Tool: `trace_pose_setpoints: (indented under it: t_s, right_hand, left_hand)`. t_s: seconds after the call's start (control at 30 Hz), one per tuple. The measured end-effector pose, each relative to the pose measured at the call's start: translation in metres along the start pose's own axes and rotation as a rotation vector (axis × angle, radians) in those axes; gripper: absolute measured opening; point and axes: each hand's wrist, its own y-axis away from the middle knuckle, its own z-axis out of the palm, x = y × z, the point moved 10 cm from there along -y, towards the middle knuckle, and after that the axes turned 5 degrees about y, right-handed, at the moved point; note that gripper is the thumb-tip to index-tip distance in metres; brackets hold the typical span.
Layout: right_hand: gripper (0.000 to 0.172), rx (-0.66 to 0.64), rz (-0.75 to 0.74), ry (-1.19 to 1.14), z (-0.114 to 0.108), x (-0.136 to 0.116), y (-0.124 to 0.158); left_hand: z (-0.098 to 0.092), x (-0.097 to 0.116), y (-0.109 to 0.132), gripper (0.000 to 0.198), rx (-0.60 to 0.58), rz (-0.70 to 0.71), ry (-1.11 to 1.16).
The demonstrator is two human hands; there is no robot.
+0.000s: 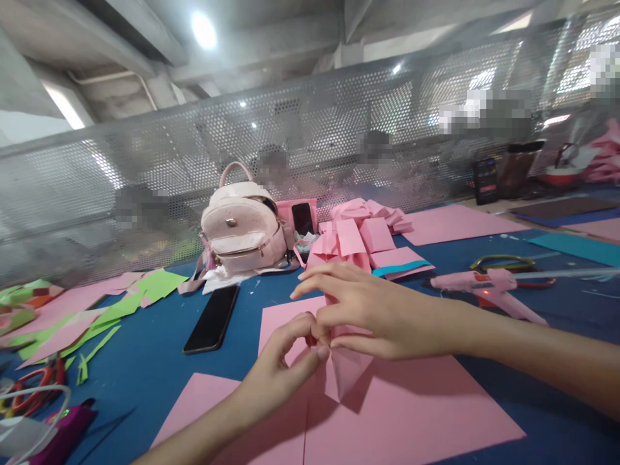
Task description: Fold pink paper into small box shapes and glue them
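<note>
Blue table (145, 361), mid-frame: left hand (285, 365) and right hand (382, 316) both pinched tight on folded pink paper (346, 374), likely keeping its pleats gathered; glue gun (489, 287) lay right, within reach.

No word, brand or number can be read anywhere on the blue tabletop (145, 361). A small mark with a red spot on the side of the pink glue gun (489, 287) is too blurred to make out, and the metal clasp on the pale pink backpack (242, 232) shows no legible lettering. The black phone (212, 320) lies with a dark screen, and the folded pink paper (346, 371) carries no print that shows.
</note>
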Motion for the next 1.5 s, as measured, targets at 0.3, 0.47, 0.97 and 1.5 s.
trace_pose_setpoints:
  t_s: [0.3,0.47,0.97,1.5]
  right_hand:
    - [0.010,0.010,-0.001,0.003,0.000,0.001,0.000]
    - [0.010,0.004,0.007,0.006,0.001,0.002,0.001]
    - [0.007,0.285,0.219,-0.003,-0.021,0.030,0.003]
    - [0.011,0.243,0.277,-0.089,-0.012,0.037,0.005]
  left_hand:
    - [-0.002,0.000,-0.001,0.017,0.008,0.002,0.011]
    - [0.000,0.001,-0.001,0.016,0.004,0.008,0.008]
    - [-0.035,-0.003,0.001,0.052,0.283,0.122,-0.162]
    - [-0.039,0.009,0.004,0.041,0.292,0.216,-0.246]
